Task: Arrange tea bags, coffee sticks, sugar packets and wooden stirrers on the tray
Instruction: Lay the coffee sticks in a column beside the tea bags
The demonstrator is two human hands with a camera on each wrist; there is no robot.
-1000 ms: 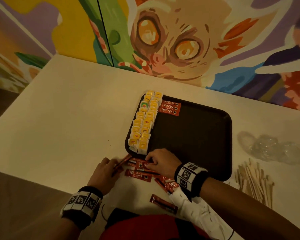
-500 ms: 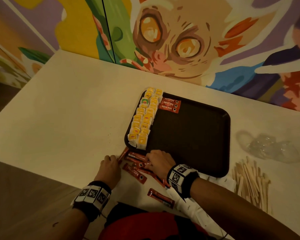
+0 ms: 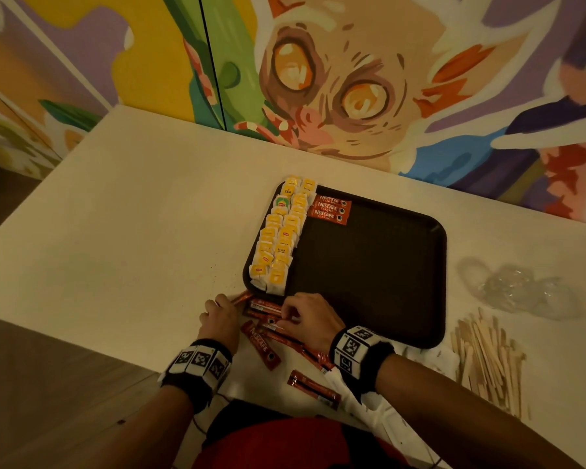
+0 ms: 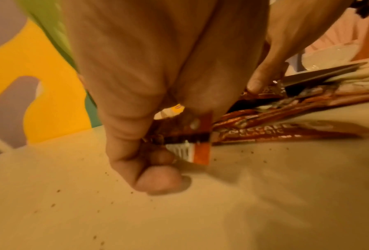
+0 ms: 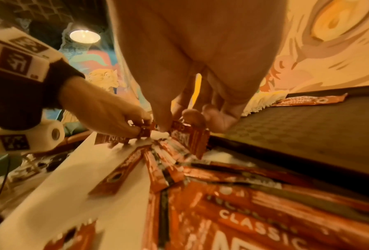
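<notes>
A dark brown tray (image 3: 386,265) holds two columns of yellow tea bags (image 3: 279,235) along its left side and three red coffee sticks (image 3: 329,208) at its far end. Loose coffee sticks (image 3: 263,343) lie on the table in front of the tray's near left corner. My left hand (image 3: 222,301) grips one coffee stick (image 4: 192,140) in curled fingers, its end poking toward the tray corner. My right hand (image 3: 286,314) pinches another stick (image 5: 187,135) from the pile between thumb and fingers (image 5: 193,116). Wooden stirrers (image 3: 487,360) lie in a heap at the right.
A crumpled clear plastic bag (image 3: 518,289) lies right of the tray. White packets (image 3: 362,397) show under my right forearm. The table's near edge (image 3: 82,336) runs just behind my left wrist. A painted wall (image 3: 318,79) stands behind the table.
Both hands have stayed over the loose coffee sticks. My left hand has shifted slightly toward the tray corner with its stick, and my right hand's fingers have closed on a stick in the pile.
</notes>
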